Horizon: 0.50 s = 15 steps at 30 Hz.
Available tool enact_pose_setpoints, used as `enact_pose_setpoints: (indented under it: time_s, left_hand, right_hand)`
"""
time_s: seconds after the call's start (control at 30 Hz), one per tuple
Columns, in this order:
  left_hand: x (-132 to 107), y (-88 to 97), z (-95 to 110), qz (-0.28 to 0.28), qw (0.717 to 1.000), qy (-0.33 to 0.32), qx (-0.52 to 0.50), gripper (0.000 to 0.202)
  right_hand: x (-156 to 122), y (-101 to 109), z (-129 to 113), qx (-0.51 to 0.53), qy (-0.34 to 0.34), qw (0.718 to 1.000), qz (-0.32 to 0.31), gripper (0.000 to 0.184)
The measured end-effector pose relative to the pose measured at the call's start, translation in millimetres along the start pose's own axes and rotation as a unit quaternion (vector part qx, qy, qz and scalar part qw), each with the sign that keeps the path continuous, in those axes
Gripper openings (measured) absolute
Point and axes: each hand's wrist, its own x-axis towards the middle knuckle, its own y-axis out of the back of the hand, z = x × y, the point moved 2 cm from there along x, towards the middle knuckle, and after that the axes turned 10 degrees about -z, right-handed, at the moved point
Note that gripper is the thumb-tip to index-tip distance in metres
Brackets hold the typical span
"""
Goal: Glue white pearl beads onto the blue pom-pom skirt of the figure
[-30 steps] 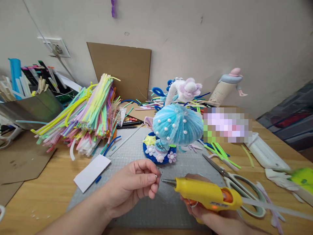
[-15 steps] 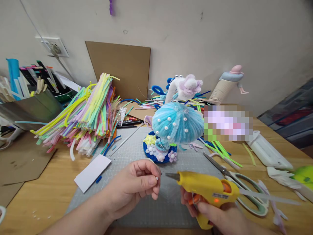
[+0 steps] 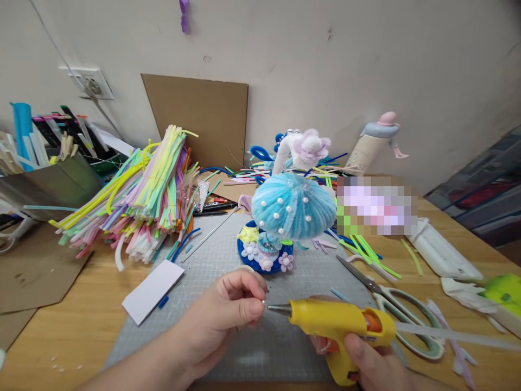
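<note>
Between thumb and forefinger my left hand (image 3: 234, 309) pinches a tiny pearl bead (image 3: 264, 303). My right hand (image 3: 366, 361) is wrapped round the handle of a yellow hot glue gun (image 3: 329, 320), a clear glue stick (image 3: 456, 332) jutting from its back. The gun's metal nozzle points left, right beside the bead; whether they touch I cannot tell. Behind my hands stands a pipe-cleaner craft, its light-blue ribbed cap (image 3: 293, 206) dotted with pearls, above a dark-blue round base (image 3: 260, 266) with small fuzzy flowers. A white stem curves up behind the cap, ending in a lilac flower (image 3: 312, 146).
Scissors (image 3: 378, 288) lie open at the right on the grey cutting mat (image 3: 228, 358). A big bundle of pipe cleaners (image 3: 158, 190) sits at the left, near a white card (image 3: 152, 291). A metal pot (image 3: 61, 182) of sticks stands far left, cardboard (image 3: 199, 119) against the wall.
My right hand has brought the glue gun left and slightly down, so its nozzle is now beside the bead. My left hand keeps its pinch on the bead, tilted a little differently.
</note>
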Motion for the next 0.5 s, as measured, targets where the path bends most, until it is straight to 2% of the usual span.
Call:
enact_pose_setpoints:
  time_s: [0.13, 0.37, 0.5]
  left_hand:
    - [0.6, 1.2, 1.0, 0.009, 1.000, 0.000, 0.010, 0.017]
    - [1.4, 1.5, -0.7, 0.017, 0.999, 0.011, 0.031, 0.019]
    - [0.9, 2.1, -0.8, 0.014, 0.999, 0.011, 0.040, 0.019]
  right_hand:
    - [-1.2, -0.7, 0.6, 0.014, -0.026, 0.999, 0.015, 0.052]
    - [-3.5, -0.4, -7.8, -0.024, 0.007, 0.999, 0.042, 0.043]
    - [-2.9, 1.8, -5.1, -0.048, 0.024, 0.998, 0.036, 0.043]
